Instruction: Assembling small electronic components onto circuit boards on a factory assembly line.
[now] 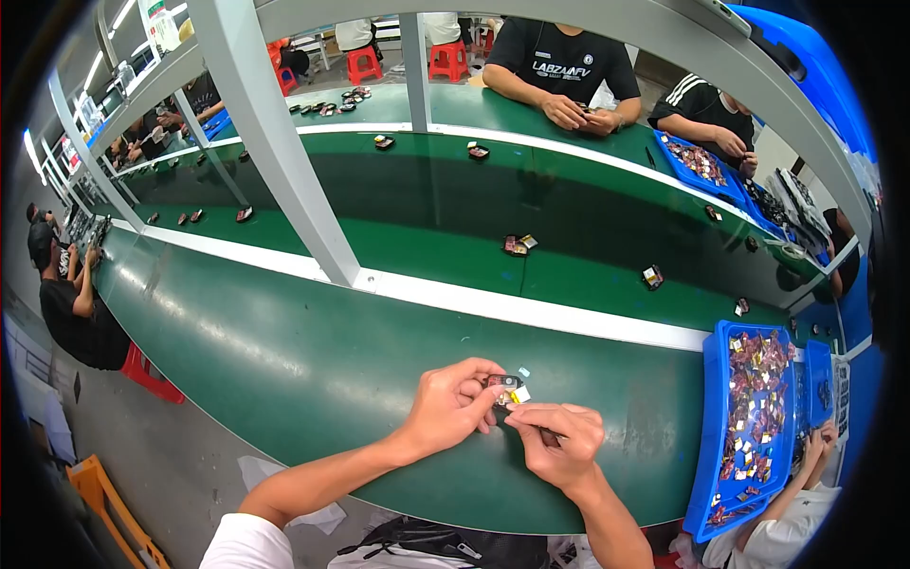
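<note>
Fingers of the left hand [447, 408] curl snugly around a small black device [505, 381]; the right hand [566, 441] pinches just beside them, its hold unclear. Steady left support and light right pressure seem wise.

Tube lights [93, 71] are glowing near ten o'clock; bright, even light is leaving soft glare on the green counter [246, 318]. Fisheye distortion is bowing the grey beam [682, 33] around one o'clock, and black vignetting is swallowing the corners.
</note>
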Tool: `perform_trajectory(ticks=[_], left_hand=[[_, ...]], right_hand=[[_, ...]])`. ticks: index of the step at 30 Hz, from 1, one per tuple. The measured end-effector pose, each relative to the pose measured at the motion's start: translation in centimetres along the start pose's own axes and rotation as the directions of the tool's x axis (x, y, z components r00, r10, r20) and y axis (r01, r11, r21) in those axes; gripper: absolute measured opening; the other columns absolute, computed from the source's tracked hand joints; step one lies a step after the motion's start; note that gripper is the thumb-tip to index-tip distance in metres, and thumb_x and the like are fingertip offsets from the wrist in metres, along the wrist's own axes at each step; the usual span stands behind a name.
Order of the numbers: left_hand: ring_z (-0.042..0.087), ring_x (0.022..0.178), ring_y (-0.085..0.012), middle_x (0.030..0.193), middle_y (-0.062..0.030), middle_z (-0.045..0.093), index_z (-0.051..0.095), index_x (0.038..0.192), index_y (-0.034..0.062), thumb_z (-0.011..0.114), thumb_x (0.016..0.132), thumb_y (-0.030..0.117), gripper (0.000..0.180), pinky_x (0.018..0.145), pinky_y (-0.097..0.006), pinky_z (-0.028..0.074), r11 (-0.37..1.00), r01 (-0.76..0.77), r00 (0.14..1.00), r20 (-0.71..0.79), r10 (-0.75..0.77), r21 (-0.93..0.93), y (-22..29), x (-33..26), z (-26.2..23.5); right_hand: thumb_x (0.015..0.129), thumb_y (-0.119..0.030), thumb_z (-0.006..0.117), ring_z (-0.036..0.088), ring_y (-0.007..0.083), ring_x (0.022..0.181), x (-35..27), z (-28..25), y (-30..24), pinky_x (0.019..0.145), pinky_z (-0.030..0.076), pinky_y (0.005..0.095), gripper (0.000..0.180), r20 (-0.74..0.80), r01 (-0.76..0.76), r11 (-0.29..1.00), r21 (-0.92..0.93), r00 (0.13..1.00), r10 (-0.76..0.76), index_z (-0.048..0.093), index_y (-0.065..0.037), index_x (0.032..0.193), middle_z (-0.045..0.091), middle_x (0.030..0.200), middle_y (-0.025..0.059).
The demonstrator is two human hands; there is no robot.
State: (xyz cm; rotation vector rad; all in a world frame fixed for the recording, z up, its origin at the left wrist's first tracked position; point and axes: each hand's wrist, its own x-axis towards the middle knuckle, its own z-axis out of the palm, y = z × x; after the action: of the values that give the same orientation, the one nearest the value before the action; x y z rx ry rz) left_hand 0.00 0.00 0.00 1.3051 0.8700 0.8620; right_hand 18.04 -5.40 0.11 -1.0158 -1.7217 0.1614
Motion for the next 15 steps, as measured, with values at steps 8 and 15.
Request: perform_trajectory(ticks=[8,15], left_hand=[[0.069,0.062,-0.013,0.087,-0.0117,0.071,0.062,0.111,-0.0082,0.063,0.096,-0.003,0.016,0.053,-0.026,0.057,0.977,-0.07,0.997,0.042,0.063,0.201,0.3,0.8,-0.2],[0.071,0.059,-0.0188,0.087,-0.0118,0.068,0.064,0.103,-0.0069,0.065,0.092,-0.001,0.012,0.051,-0.029,0.056,0.962,-0.104,0.957,-0.236,0.166,0.254,0.7,11.8,-4.4]], right_hand=[[0.072,0.004,0.083,0.048,0.0076,0.041,0.4,0.3,0.2,0.043,0.04,0.0223,0.017,0.002,-0.027,0.999,0.018,1.0,0.026,0.072,-0.005,0.081,0.078,0.083,0.0086],[0.072,0.004,0.084,0.067,0.015,0.054,0.1,-1.1,1.4,0.046,0.044,0.0232,0.019,-0.173,-0.115,0.988,-0.106,0.98,0.096,0.072,-0.004,0.086,0.077,0.085,0.0099]])
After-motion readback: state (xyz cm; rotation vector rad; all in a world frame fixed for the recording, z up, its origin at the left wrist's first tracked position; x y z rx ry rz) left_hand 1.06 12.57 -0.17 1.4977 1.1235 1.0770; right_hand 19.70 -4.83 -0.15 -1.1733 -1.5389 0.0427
